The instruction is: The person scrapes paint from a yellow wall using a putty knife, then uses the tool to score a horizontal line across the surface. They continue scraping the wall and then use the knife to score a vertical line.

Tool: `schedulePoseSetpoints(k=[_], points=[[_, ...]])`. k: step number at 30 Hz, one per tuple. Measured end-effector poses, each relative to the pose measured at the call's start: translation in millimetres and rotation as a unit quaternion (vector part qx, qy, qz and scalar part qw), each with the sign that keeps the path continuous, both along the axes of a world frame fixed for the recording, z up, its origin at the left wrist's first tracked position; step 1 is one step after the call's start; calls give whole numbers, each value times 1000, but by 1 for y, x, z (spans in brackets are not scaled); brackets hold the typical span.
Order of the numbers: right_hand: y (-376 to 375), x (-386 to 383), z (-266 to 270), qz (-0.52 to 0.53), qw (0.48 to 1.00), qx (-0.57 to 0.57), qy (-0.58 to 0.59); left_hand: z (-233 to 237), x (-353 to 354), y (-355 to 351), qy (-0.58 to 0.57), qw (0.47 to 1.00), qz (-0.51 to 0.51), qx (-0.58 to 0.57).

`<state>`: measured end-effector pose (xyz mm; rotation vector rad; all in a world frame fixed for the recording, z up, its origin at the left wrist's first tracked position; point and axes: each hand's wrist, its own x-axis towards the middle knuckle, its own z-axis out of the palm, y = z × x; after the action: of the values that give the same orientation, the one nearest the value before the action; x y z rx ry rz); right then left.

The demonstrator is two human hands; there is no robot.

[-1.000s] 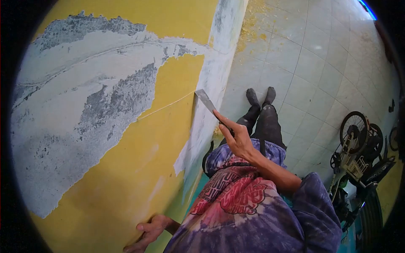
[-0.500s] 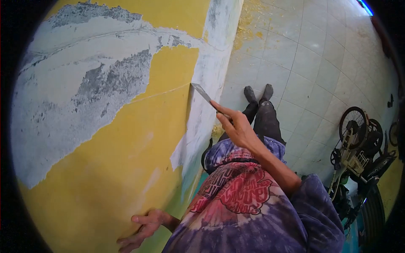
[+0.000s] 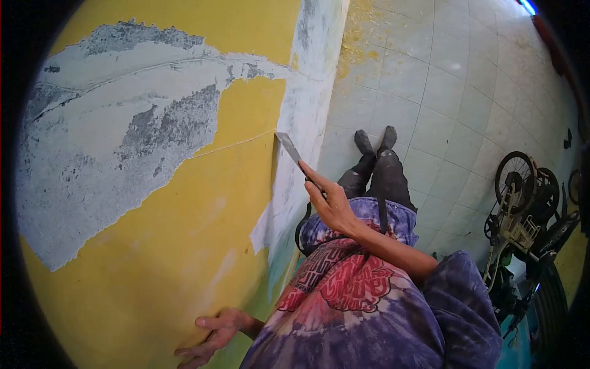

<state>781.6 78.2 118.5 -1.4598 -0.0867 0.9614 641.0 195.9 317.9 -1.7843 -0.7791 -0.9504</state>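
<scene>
**Scraper [image 3: 289, 146] at the paint border, right hand [image 3: 332, 204] gripping it**

The right hand's fingers close round the scraper's handle, the blade pointing ahead of them to where yellow paint [image 3: 166, 258] meets a white strip [image 3: 305, 92] of wall. A thin pale line [image 3: 233, 146] runs leftward from the blade's end to the ragged edge of a bare grey-and-white patch [image 3: 117, 166]. The left hand [image 3: 215, 337], well behind the right, is open with fingers spread by the yellow paint (whether it touches there, I cannot tell).

Room for the right hand opens on its right, where the tiled floor [image 3: 455, 132] spreads beyond the wall's foot; ahead of it, yellow flakes [image 3: 362, 46] litter the tiles along that edge. Closer in, the person's own legs [image 3: 390, 178] stand just right of the right hand, and the tie-dyed shirt [image 3: 356, 301] fills the space between the two hands' forearms. Farther right, well apart from both hands, a bike [image 3: 516, 184] blocks part of the floor.
</scene>
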Motion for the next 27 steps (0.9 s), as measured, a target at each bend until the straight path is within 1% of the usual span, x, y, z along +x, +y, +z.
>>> schedulePoseSetpoints(k=[1,3,4,5,6,7,8,10,11,13,14,15,16,17,19,20,21,24,27], points=[[3,-3,-2,-9,1000,12,-2,0,-5,3,0,1000,0,0],[5,-8,-3,-4,1000,14,12,-1,-14,10,-39,999,-27,-20],[6,-9,-2,-2,1000,15,25,0,-11,8,-38,999,-25,-20],[8,-11,-1,0,1000,15,24,-2,-8,3,-28,1000,-4,-9],[10,-14,0,-14,998,24,50,-1,-3,1,-17,1000,16,3],[13,-16,0,-29,996,33,76,0,-2,1,-16,1000,15,2],[15,-17,0,-30,996,31,76,0,-1,1,-8,1000,4,6],[18,-16,1,-14,995,15,93,0,1,1,1,1000,-11,7],[18,-15,1,-15,995,14,94,-1,1,-1,-12,1000,7,5],[16,-13,0,-20,1000,6,22,-1,-5,0,-23,999,26,1],[19,-15,-1,-19,1000,3,24,-2,-13,4,-35,999,-1,-16],[24,-18,-2,-25,1000,5,3,-2,-17,8,-48,998,-29,-32],[27,-18,-5,-30,999,9,-21,-3,-21,11,-49,998,-29,-34],[28,-11,-10,-28,999,8,-20,-3,-24,13,-41,998,-36,-28],[33,12,-22,-85,993,1,79,-2,-19,9,-34,998,-45,-20],[31,17,-20,-69,996,-11,49,-1,-8,2,-25,999,-22,-13],[29,14,-16,-72,996,-7,46,-1,-1,-1,-17,1000,0,-5],[18,-6,2,-59,997,-12,37,0,-1,-2,-21,1000,8,-9],[6,-13,15,-21,1000,-3,19,1,-19,9,-26,999,-24,-16]])
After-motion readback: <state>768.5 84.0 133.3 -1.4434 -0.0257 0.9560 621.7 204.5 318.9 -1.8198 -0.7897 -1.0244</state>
